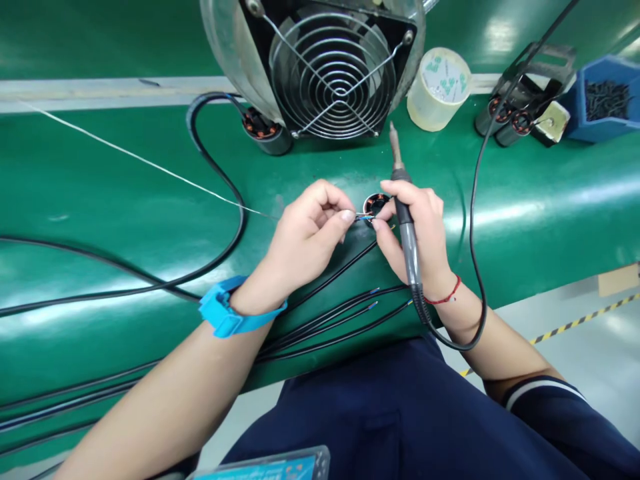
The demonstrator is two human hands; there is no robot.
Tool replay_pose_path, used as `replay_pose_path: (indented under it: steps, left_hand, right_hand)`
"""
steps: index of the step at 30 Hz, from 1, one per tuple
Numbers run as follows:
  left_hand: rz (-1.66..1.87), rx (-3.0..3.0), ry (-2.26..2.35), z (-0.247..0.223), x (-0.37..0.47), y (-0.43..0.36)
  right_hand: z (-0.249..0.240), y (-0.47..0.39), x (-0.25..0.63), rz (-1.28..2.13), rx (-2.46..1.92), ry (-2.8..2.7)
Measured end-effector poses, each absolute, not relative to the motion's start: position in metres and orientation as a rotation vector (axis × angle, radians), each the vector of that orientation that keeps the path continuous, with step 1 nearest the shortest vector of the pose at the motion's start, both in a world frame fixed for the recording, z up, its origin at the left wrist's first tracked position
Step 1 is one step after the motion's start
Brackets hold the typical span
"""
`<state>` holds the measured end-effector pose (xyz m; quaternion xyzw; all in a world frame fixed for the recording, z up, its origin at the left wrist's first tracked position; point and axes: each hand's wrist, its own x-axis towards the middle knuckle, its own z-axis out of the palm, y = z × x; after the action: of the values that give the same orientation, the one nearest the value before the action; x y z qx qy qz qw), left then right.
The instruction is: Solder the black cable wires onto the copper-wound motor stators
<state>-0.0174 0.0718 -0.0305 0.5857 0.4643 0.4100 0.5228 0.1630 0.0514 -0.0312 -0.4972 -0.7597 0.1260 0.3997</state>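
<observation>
My left hand [317,223], with a blue strap on its wrist, pinches a thin strand of solder wire [135,159] that runs off to the upper left. Blue and brown wire ends [367,217] show between my fingertips and the other hand. In my right hand [420,227] rests a soldering iron [407,233], its tip pointing up and away from the wires. That hand's thumb and forefinger close in on the wire ends. Just behind them stands a small round motor part [375,202] with copper windings, partly hidden by my fingers. A black cable [345,267] leads toward it.
A fan with a wire guard [340,90] stands at the back. Beside it are another wound motor part [267,133] and a tape roll [440,90]. Far right: more motor parts [513,127], a sponge [553,122] and a blue bin [607,97]. Black cables [320,320] lie near the front edge.
</observation>
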Motion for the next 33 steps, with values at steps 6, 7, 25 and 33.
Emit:
replay_pose_path:
  steps: [6, 7, 25, 33]
  left_hand:
    - [0.974, 1.575, 1.103, -0.030, -0.019, 0.066]
    - [0.968, 1.626, 1.108, -0.030, -0.018, 0.065]
    - [1.072, 1.302, 1.191, -0.040, -0.012, 0.066]
    - [0.963, 1.318, 1.076, -0.033, -0.020, 0.074]
  right_hand:
    - [-0.030, 0.046, 0.152, 0.463, -1.357, -1.795]
    - [-0.030, 0.046, 0.151, 0.498, -1.351, -1.761]
    - [-0.034, 0.042, 0.145, 0.211, -1.285, -1.853]
    - [-0.040, 0.053, 0.149, 0.389, -1.314, -1.884]
